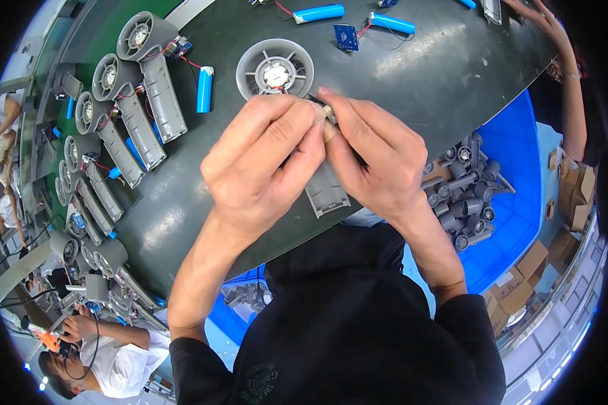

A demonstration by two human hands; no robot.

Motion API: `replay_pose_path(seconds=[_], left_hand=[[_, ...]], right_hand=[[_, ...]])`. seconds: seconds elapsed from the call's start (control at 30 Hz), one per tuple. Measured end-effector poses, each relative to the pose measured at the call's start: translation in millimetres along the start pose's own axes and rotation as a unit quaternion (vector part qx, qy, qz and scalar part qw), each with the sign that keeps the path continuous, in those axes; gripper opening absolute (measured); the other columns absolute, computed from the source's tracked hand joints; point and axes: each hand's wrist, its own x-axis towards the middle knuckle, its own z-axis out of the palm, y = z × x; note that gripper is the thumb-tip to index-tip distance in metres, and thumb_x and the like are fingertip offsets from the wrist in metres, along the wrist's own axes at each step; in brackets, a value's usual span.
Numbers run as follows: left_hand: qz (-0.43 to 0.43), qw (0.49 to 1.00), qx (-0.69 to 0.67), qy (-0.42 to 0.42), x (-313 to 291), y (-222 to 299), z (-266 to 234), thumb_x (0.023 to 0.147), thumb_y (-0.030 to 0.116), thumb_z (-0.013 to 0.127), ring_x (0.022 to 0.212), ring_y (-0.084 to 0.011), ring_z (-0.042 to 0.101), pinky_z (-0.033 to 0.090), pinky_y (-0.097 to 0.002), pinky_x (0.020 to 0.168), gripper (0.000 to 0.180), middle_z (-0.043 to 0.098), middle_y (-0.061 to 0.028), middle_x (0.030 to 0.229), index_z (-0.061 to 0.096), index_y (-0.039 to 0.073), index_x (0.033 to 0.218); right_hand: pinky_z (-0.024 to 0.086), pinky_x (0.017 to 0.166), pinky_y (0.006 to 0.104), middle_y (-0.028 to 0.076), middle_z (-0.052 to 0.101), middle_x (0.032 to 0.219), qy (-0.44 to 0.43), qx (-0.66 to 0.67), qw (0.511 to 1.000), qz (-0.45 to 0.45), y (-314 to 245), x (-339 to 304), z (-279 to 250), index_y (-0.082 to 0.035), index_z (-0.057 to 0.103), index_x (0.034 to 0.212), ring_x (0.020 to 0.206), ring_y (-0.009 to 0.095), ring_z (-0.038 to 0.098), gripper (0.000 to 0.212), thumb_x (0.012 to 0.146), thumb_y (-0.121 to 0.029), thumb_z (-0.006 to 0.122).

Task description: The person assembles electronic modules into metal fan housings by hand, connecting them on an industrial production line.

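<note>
Both my hands meet over a grey plastic fan housing, whose round end (pixel 244 75) shows a white-centred fan (pixel 275 74) inside a spoked ring. The housing's open handle (pixel 327 192) reaches toward me below my fingers. My left hand (pixel 263 158) is closed, thumb and fingertips pinched together beside the ring; what they grip is hidden. My right hand (pixel 382 152) is closed too, pinching at a small pale part (pixel 328 113) too covered to name. The fingertips of both hands touch or nearly touch.
Several similar housings (pixel 165 98) stand in a row on the left of the dark table (pixel 203 179). Blue cylindrical batteries (pixel 205 89) and a circuit board (pixel 346 38) lie around. A blue bin (pixel 513 202) of grey housings stands right. Co-workers sit lower left (pixel 125 358) and upper right (pixel 574 128).
</note>
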Motion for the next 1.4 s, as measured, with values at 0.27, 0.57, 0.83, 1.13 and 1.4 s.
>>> replay_pose_path(seconds=[0.27, 0.57, 0.83, 1.13, 1.4], left_hand=[[-0.005, 1.0, -0.021, -0.007, 0, -1, 0, 0.072, -0.009, 0.075, 0.072, -0.0234, 0.065, 0.054, -0.03, 0.063, 0.021, 0.066, -0.0123, 0.087, 0.069, -0.004, 0.092], [-0.075, 0.996, -0.039, -0.024, 6, 3, -6, 0.071, -0.007, 0.077, 0.077, -0.0228, 0.064, 0.052, -0.0301, 0.063, 0.026, 0.065, -0.0119, 0.091, 0.071, -0.003, 0.096], [-0.169, 0.981, -0.078, -0.048, 0, -6, -28, 0.079, 0.014, 0.08, 0.121, -0.0334, 0.059, 0.046, -0.0379, 0.102, 0.065, 0.06, -0.0221, 0.13, 0.054, -0.005, 0.135], [-0.064, 0.991, -0.005, 0.118, -27, 2, -113, 0.073, 0.008, 0.081, 0.119, -0.0271, 0.062, 0.045, -0.037, 0.105, 0.064, 0.065, -0.0189, 0.128, 0.059, -0.007, 0.131], [-0.132, 0.976, -0.058, 0.164, -51, 19, -148, 0.076, 0.003, 0.077, 0.123, -0.0275, 0.058, 0.043, -0.038, 0.107, 0.067, 0.058, -0.0218, 0.134, 0.051, -0.012, 0.136]], right_hand=[[0.056, 0.062, 0.0298, 0.016, 0.072, 0.095, -0.02, -0.004, 1.0, 0.006, -2, 1, -5, 0.004, 0.07, 0.11, 0.072, 0.024, 0.07, 0.034, 0.076, 0.007, 0.071], [0.056, 0.067, 0.0301, 0.016, 0.072, 0.095, -0.026, 0.022, 0.998, 0.054, -9, 10, -4, 0.004, 0.07, 0.112, 0.076, 0.026, 0.071, 0.033, 0.079, 0.006, 0.07], [0.054, 0.08, 0.0312, 0.019, 0.072, 0.102, -0.086, 0.1, 0.984, 0.119, -32, -5, -13, 0.006, 0.068, 0.115, 0.09, 0.025, 0.071, 0.028, 0.087, 0.001, 0.069], [0.053, 0.084, 0.0327, 0.015, 0.071, 0.107, 0.02, 0.041, 0.989, 0.137, -40, 15, -38, 0.001, 0.069, 0.118, 0.093, 0.022, 0.07, 0.028, 0.091, -0.005, 0.067], [0.045, 0.089, 0.0406, 0.007, 0.065, 0.106, -0.211, -0.108, 0.965, -0.115, -43, 13, 0, -0.006, 0.073, 0.103, 0.103, 0.028, 0.057, 0.026, 0.079, -0.016, 0.076]])
